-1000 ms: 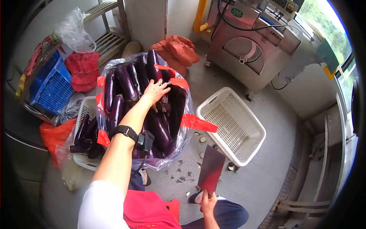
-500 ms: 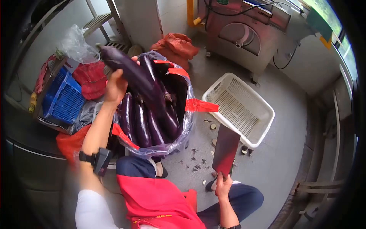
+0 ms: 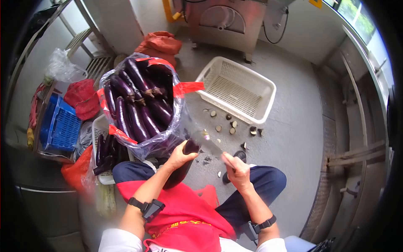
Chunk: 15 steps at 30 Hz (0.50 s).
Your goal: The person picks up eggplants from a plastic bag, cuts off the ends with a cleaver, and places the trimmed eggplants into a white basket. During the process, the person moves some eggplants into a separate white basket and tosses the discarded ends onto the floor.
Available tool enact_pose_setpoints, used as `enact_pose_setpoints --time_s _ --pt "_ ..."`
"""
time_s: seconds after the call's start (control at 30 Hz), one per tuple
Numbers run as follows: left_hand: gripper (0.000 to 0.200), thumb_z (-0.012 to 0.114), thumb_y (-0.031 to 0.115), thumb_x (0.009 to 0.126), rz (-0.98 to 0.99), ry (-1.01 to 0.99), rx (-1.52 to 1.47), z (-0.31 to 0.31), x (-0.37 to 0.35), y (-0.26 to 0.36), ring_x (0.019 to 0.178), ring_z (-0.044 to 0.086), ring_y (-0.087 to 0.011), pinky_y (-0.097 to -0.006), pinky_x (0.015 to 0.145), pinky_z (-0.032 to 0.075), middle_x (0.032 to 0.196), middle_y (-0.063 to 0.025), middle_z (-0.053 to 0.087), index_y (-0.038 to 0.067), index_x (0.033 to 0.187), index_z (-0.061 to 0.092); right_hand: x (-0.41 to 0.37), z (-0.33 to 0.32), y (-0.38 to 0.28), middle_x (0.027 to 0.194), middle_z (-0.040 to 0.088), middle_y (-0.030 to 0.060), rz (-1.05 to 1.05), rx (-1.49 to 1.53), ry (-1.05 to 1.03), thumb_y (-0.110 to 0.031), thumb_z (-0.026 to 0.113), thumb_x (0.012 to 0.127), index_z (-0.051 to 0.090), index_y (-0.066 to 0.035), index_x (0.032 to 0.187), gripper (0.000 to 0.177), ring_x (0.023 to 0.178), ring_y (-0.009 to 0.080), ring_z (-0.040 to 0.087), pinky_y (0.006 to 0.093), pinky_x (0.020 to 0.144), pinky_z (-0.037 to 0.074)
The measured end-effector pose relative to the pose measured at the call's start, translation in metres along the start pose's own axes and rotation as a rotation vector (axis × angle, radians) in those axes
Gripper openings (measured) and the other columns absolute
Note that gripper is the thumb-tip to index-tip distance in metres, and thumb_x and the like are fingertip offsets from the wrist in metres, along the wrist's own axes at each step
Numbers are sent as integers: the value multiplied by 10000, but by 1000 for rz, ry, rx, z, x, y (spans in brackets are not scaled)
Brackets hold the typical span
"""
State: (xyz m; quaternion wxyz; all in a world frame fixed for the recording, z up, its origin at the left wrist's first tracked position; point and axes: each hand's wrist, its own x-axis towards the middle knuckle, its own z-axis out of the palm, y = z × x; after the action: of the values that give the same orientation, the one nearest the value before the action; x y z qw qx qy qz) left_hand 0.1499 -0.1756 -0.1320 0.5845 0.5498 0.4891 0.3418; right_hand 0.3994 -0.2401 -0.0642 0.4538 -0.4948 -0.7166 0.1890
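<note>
My left hand is wrapped round a long dark purple eggplant, which slants down over the red apron on my lap. In my right hand is a cleaver, its blade blurred by motion and seen nearly edge-on. The blade reaches left, close to the eggplant's upper end. A small pale and dark piece shows right by the blade. Just beyond my left hand stands a clear plastic bag with red handles, filled with eggplants.
A white plastic basket sits on the floor ahead, with cut eggplant ends scattered before it. More eggplants lie in a white crate at left, near a blue basket. A steel machine stands at the back.
My left hand has brought the eggplant from above the bag down to my lap. The cleaver has swung left, toward the eggplant's end. The view has shifted.
</note>
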Motion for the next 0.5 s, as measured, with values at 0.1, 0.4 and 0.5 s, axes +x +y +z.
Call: enact_pose_setpoints --time_s 0.1,0.4,0.5 --pt "403 718 182 777 -13 0 -79 27 -21 -7 987 558 -173 -329 880 439 1096 -76 591 38 1122 568 -4 -10 -12 686 542 74 -73 -186 -178 42 625 616 594 -97 1145 547 560 243 568 333 518 464" --pt "334 711 151 764 71 -44 305 42 -24 2 962 582 -212 -338 855 441 1046 -85 627 45 1061 601 -15 -5 -9 685 509 67 -70 -233 -215 1 627 627 576 -110 1164 551 581 243 566 345 529 465" --pt "401 743 158 715 125 -2 249 39 -33 3 949 576 -168 -319 856 437 1012 -79 633 48 1069 591 -19 1 16 744 574 75 -75 -178 -209 -4 629 635 574 -104 1159 536 618 254 592 347 554 486"
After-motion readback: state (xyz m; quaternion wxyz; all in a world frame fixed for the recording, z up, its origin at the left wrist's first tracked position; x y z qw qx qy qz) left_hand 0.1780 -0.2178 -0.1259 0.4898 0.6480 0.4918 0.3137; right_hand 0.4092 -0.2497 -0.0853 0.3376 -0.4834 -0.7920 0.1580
